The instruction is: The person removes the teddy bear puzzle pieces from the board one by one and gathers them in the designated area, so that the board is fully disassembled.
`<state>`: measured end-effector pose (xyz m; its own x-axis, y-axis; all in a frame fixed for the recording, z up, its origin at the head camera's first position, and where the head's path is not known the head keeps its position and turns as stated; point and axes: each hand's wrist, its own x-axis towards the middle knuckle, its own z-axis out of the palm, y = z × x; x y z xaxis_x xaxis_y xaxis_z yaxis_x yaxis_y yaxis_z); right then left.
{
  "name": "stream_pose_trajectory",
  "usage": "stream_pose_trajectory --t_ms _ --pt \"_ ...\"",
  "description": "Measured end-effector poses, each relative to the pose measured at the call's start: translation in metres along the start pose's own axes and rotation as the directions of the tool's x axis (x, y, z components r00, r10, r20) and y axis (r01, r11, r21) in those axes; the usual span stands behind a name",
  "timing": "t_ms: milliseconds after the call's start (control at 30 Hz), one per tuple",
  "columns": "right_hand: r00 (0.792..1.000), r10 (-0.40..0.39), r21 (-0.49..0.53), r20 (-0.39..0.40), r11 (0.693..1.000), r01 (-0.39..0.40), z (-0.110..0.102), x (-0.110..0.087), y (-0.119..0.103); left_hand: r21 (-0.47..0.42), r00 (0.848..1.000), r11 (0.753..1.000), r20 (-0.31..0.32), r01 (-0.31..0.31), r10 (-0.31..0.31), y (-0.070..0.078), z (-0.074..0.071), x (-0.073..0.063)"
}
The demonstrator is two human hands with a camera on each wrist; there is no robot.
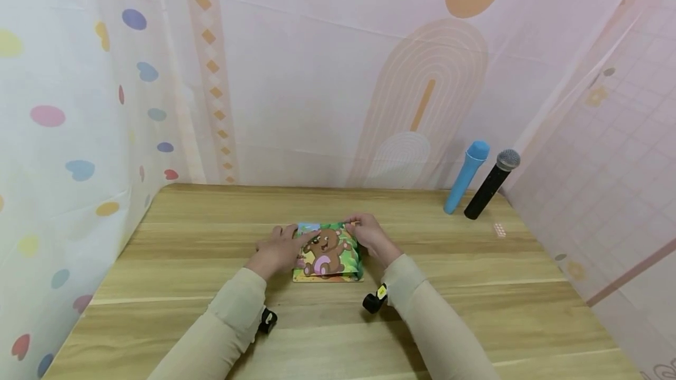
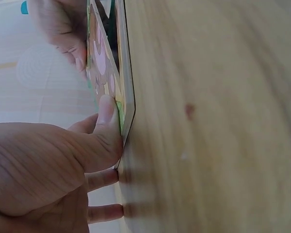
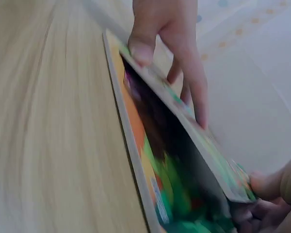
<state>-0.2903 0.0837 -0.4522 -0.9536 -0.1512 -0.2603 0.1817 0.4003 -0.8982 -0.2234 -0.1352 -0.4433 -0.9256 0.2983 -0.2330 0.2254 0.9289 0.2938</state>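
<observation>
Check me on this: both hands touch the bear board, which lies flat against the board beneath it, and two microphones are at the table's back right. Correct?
Not flat: the bear board is tilted up towards the right hand, leaving a gap above the lower board, as the right wrist view shows. The rest of your statement holds.

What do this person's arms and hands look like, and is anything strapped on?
The left hand and right hand are bare, without gloves. Both arms wear long, plain, pale beige sleeves reaching about the wrists. At each wrist sits a small black device; the right one has a yellow patch. No cables show, and any strap is hidden.
</observation>
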Motion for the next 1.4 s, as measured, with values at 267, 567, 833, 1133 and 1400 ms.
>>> stream_pose_trajectory --t_ms 267,567,833,1133,1400 --pt "0.999 -0.011 -0.073 0.035 0.997 0.014 -0.007 0.001 0.002 0.044 1.0 0.999 -0.006 -0.012 0.012 0.0 0.0 0.001" --pt "0.998 0.025 -0.049 0.049 0.999 -0.022 -0.005 0.0 -0.006 0.047 1.0 0.999 -0.001 -0.005 0.005 0.001 -0.003 0.001" --pt "0.995 0.06 0.012 0.073 0.998 -0.061 -0.005 -0.001 -0.005 0.044 1.0 0.999 0.005 -0.004 0.004 0.0 -0.003 0.001" --pt "0.995 0.047 -0.002 0.088 0.999 -0.047 -0.006 0.002 -0.001 0.017 1.0 1.0 0.01 0.003 -0.003 -0.001 0.0 0.002" --pt "0.998 0.028 -0.049 0.063 0.998 -0.025 -0.004 0.003 0.0 0.009 1.0 1.0 0.006 0.001 -0.001 -0.002 0.0 0.003"
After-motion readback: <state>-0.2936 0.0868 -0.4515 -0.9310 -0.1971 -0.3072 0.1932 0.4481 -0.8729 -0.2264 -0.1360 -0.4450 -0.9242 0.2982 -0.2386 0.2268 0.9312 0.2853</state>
